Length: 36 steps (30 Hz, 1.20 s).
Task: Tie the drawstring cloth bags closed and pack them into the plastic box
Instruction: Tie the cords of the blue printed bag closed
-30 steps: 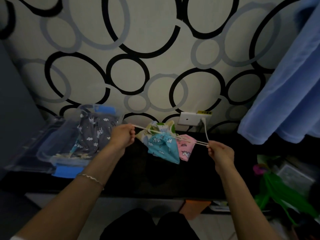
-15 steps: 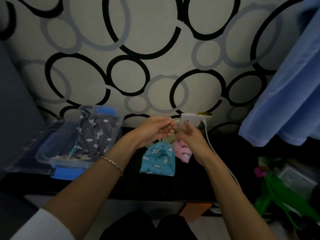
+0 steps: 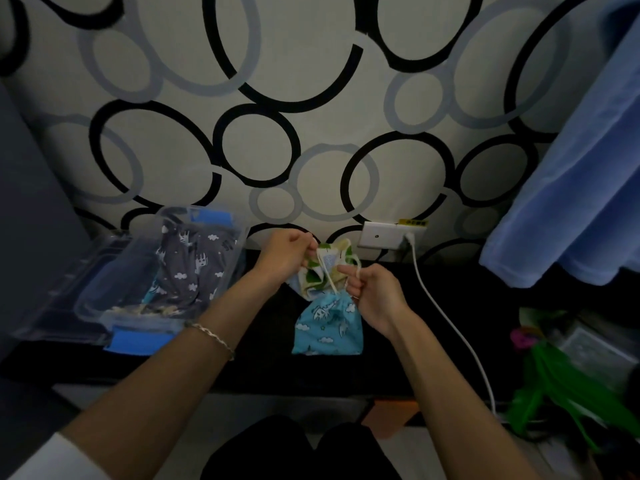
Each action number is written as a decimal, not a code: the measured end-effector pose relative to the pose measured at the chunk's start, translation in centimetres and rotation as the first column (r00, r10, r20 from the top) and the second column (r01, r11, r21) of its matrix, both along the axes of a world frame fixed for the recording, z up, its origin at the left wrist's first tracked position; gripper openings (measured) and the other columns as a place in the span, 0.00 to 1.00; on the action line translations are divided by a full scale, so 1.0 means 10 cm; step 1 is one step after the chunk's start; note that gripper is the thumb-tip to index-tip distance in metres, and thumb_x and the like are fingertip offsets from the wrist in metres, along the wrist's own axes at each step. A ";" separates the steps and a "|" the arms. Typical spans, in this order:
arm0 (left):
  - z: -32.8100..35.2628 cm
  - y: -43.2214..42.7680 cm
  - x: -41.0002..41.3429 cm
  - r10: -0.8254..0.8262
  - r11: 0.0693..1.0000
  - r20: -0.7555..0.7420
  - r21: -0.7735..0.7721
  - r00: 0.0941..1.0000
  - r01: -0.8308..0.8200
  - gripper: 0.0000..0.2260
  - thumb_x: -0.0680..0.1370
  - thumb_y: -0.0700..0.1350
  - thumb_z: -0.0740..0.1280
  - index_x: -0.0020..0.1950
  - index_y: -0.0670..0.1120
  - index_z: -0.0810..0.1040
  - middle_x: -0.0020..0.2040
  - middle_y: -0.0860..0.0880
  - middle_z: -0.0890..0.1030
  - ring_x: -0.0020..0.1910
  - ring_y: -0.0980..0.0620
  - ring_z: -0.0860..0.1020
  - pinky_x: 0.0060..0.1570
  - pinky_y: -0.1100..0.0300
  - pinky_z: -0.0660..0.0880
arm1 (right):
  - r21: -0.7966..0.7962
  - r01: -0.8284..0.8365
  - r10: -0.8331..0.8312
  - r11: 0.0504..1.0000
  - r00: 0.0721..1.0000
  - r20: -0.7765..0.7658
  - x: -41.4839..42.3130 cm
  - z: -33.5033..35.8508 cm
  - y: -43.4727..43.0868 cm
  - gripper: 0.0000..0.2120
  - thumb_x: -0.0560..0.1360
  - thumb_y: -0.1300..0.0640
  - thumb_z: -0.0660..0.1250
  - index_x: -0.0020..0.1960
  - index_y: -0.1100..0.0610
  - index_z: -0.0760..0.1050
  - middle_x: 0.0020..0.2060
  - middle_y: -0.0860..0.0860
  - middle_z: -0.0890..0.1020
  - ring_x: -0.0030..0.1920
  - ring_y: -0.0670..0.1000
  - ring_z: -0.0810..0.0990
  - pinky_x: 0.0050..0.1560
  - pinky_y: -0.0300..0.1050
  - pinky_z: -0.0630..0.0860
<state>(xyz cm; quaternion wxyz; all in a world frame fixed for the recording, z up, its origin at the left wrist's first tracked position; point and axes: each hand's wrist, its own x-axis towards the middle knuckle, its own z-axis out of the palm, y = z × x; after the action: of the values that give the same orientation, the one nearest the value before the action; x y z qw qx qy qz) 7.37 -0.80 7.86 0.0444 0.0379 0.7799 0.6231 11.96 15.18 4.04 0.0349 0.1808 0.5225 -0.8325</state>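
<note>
We find the blue cloth bag hanging just above the dark worktop, its neck gathered, with a green-and-cream bag directly behind it. We judge it light, soft and limp. The body gives no firm purchase, so hold belongs on the thin drawstring, which looks liable to slip if held slackly. The left hand is curled tight, pinching the cord's upper end. The right hand is likewise curled, pinching cord beside the neck. The plastic box stands to the left and holds a grey bag.
</note>
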 end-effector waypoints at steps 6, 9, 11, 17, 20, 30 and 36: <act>0.11 0.06 0.10 -0.207 0.974 -0.026 -0.093 0.978 0.204 0.09 0.76 0.43 0.65 0.39 0.46 0.82 0.42 0.49 0.82 0.45 0.54 0.78 0.51 0.58 0.73 | 0.625 -0.130 0.222 0.770 0.973 -0.070 0.06 -0.07 -0.07 0.10 0.77 0.66 0.61 0.38 0.60 0.74 0.29 0.51 0.70 0.31 0.46 0.68 0.33 0.39 0.65; 0.09 0.12 0.11 -0.274 0.959 -0.031 -0.086 0.961 0.271 0.08 0.77 0.42 0.65 0.43 0.43 0.82 0.46 0.43 0.83 0.47 0.52 0.79 0.51 0.58 0.75 | 0.667 -0.222 0.348 0.711 0.936 -0.059 0.13 0.00 -0.10 0.11 0.69 0.63 0.63 0.29 0.57 0.69 0.28 0.52 0.68 0.33 0.48 0.67 0.36 0.43 0.63; 0.08 0.17 0.11 -0.292 0.956 -0.024 -0.050 0.956 0.290 0.09 0.79 0.40 0.63 0.47 0.39 0.81 0.42 0.45 0.81 0.41 0.55 0.78 0.40 0.64 0.75 | 0.602 -0.245 0.364 0.760 0.928 -0.081 0.15 0.05 -0.11 0.21 0.74 0.63 0.64 0.24 0.53 0.67 0.24 0.47 0.70 0.28 0.45 0.68 0.35 0.41 0.64; -0.21 0.16 0.13 -0.295 0.934 0.059 -0.191 0.954 0.301 0.23 0.82 0.49 0.59 0.74 0.42 0.58 0.64 0.40 0.75 0.59 0.45 0.76 0.54 0.54 0.75 | 0.433 -0.175 0.265 0.884 0.951 -0.158 0.12 0.02 -0.07 0.18 0.78 0.58 0.65 0.29 0.56 0.77 0.25 0.48 0.74 0.28 0.44 0.71 0.37 0.39 0.67; -0.31 0.14 0.18 -0.304 0.948 0.067 -0.073 0.950 0.309 0.22 0.82 0.46 0.59 0.74 0.45 0.57 0.62 0.39 0.76 0.59 0.43 0.77 0.52 0.54 0.77 | 0.429 -0.164 0.242 0.888 0.961 -0.134 0.15 0.01 -0.07 0.12 0.78 0.60 0.65 0.37 0.61 0.78 0.28 0.52 0.76 0.29 0.46 0.70 0.35 0.39 0.68; -0.35 0.01 0.24 -0.410 0.896 0.063 -0.157 0.910 0.415 0.06 0.76 0.43 0.70 0.44 0.41 0.84 0.40 0.45 0.80 0.41 0.54 0.76 0.43 0.61 0.72 | 0.447 -0.039 0.124 0.894 0.979 -0.162 0.25 0.01 -0.01 0.04 0.76 0.67 0.65 0.45 0.61 0.71 0.29 0.51 0.78 0.28 0.47 0.72 0.30 0.37 0.71; -0.34 0.06 0.27 -0.414 0.875 0.080 -0.239 0.907 0.421 0.08 0.79 0.43 0.64 0.41 0.43 0.77 0.38 0.46 0.74 0.38 0.53 0.72 0.37 0.61 0.67 | 0.840 -0.080 0.337 0.537 0.933 -0.126 0.27 -0.04 0.06 0.12 0.71 0.69 0.68 0.44 0.53 0.82 0.36 0.46 0.80 0.38 0.45 0.78 0.40 0.40 0.75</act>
<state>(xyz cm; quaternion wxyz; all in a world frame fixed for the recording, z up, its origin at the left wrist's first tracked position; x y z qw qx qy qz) 10.04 -0.23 4.42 0.1924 0.1909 0.8250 0.4959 14.65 15.74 3.59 -0.0255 -0.0049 0.8668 -0.4980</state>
